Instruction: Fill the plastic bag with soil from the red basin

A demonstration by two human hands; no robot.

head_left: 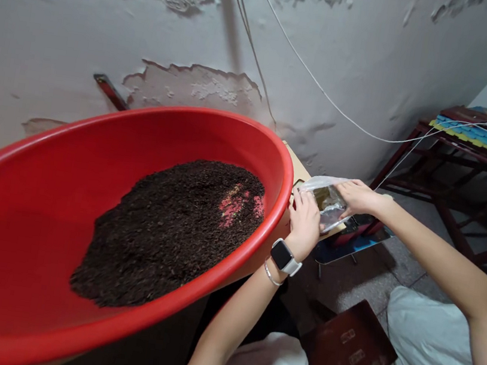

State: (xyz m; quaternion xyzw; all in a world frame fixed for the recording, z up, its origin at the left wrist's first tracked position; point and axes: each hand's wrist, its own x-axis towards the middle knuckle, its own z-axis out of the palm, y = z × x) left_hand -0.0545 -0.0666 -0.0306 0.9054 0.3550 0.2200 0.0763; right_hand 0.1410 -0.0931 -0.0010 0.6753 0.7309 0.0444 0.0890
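A clear plastic bag (333, 217) is spread between my two hands, just past the right rim of a large red tub (216, 119). My left hand (306, 218), below a watch and a thin bracelet on the wrist, grips the bag's near left side. From the right, my right hand (355, 197) pinches its far edge. Something olive-brown shows through the plastic, too unclear to name. Inside the tub lies a heap of dark, loose, grainy material (164, 232), with a patch of pink and yellowish powder (235, 205) on its right part.
A pale board edge (297, 161) shows behind the tub's right rim. Below the bag is a low blue-topped surface (352, 249); a dark red stool (351, 352) stands near my legs. White cables (328, 95) cross before the peeling wall toward a dark red rack (462, 177).
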